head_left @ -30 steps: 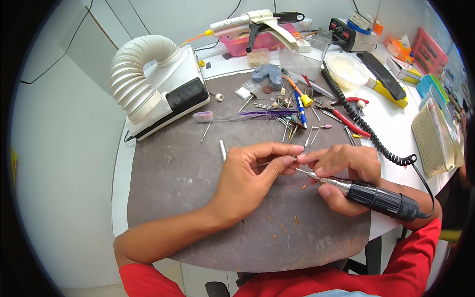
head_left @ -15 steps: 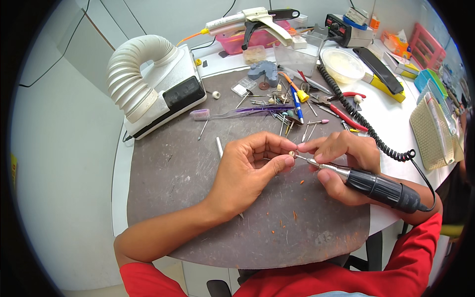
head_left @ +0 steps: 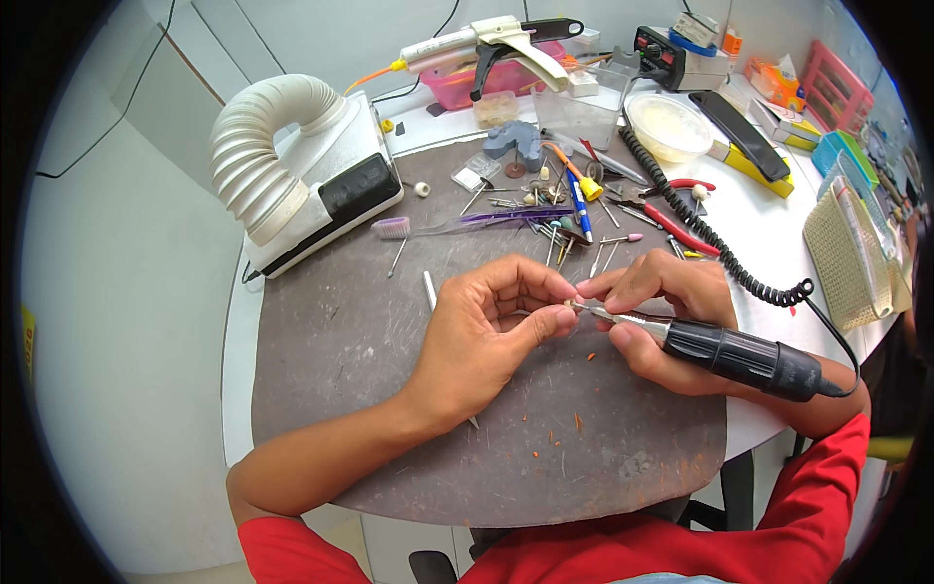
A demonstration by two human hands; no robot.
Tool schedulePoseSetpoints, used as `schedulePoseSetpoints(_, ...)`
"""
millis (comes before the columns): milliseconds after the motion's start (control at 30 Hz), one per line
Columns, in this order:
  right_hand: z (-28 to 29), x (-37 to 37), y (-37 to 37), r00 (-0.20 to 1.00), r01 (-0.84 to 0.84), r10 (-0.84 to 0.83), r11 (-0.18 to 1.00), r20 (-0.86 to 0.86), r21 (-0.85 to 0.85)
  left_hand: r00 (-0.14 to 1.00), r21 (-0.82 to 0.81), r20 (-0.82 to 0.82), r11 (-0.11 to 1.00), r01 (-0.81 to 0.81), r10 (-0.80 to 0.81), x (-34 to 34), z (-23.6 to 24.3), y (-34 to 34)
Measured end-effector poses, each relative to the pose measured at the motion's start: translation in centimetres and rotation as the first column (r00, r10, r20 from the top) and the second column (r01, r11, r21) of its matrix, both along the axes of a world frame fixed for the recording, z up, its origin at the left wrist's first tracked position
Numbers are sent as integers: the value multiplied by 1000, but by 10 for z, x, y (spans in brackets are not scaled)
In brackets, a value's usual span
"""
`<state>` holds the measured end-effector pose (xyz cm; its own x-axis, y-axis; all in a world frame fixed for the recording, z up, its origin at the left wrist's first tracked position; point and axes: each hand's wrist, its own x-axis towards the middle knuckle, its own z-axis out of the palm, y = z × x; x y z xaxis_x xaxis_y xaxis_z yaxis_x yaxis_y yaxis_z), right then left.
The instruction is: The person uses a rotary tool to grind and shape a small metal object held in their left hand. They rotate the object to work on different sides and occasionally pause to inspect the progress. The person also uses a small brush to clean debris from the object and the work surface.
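Between the thumb and fingertips of my left hand (head_left: 475,336) is a small cream piece that looks like a dental crown (head_left: 570,306); the fingers hide most of it. My right hand (head_left: 676,297) grips a black and silver rotary handpiece (head_left: 739,358) like a pen. Its thin metal bur (head_left: 588,309) points left and meets the crown, or nearly so. The right index fingertip lies close to the left fingertips. A slim white stick (head_left: 430,289) lies on the dark work mat (head_left: 341,389), partly under my left hand. Orange shavings (head_left: 578,421) are scattered below the hands.
A white suction unit with a ribbed hose (head_left: 243,156) stands at the left. Beyond my hands lie a purple toothbrush (head_left: 467,220), several burs, a blue pen (head_left: 581,209), red-handled pliers (head_left: 681,229) and a grey mould (head_left: 514,144). The handpiece's coiled cord (head_left: 710,253) runs along the right.
My right hand and the handpiece have shifted slightly left, the handpiece lying a little flatter. The crown has turned slightly in my left fingertips and shows less.
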<state>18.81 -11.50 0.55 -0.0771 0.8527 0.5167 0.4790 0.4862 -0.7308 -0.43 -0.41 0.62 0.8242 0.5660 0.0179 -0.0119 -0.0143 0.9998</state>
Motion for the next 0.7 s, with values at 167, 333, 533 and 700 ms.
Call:
schedulePoseSetpoints(167, 0, 0, 3, 999, -13, 12, 999, 39, 42, 1000, -50, 8, 999, 16, -15, 1, 2, 0)
schedulePoseSetpoints(333, -2, 2, 0, 1000, -21, 22, 999, -13, 33, 1000, -78, 20, 997, -2, 4, 1, 3, -1)
schedulePoseSetpoints(533, -3, 2, 1, 1000, -17, 17, 998, -3, 60, 1000, -15, 9, 1000, 20, -19, 0, 0, 2)
schedulePoseSetpoints(700, -2, 1, 3, 999, -36, 35, 998, 20, 46, 999, -40, 22, 999, 30, -29, 0, -1, 2)
